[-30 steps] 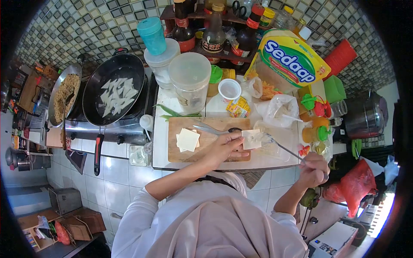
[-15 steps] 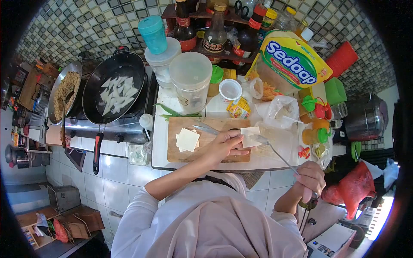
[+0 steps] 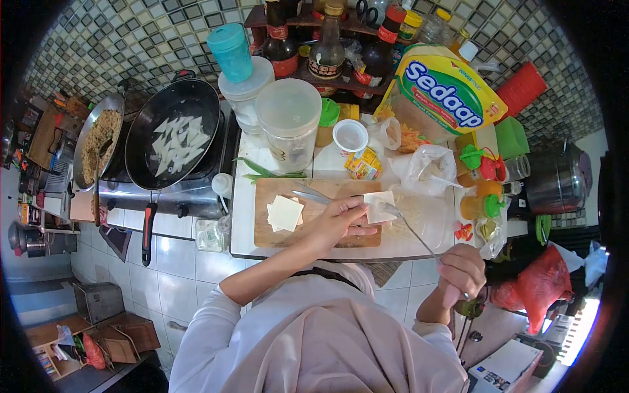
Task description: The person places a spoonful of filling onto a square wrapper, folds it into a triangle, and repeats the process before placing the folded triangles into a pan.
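Observation:
My left hand (image 3: 339,226) pinches one edge of a pale square dough wrapper (image 3: 375,208) above the right half of the wooden cutting board (image 3: 321,239). In my right hand (image 3: 462,274) is a long-handled metal spoon (image 3: 419,238), its bowl resting on or just over the wrapper. What the spoon carries, if anything, is too small to make out. A small stack of the same wrappers (image 3: 285,213) lies on the board's left part. Beside it a knife (image 3: 310,194) lies partly behind my left hand. Right of the board sits a clear plastic container (image 3: 419,219) with pale contents.
To the left, a black frying pan (image 3: 149,141) with white pieces and a pan of brown crumbly food (image 3: 105,134) stand on the stove. Clear jars (image 3: 288,124), green leaves (image 3: 265,171), a plastic bag (image 3: 426,169) and a yellow Sedaap pouch (image 3: 439,92) stand behind the board.
My right hand has moved slightly left and up with the spoon, and the bowl has shifted a little left over the wrapper. The left hand has barely moved.

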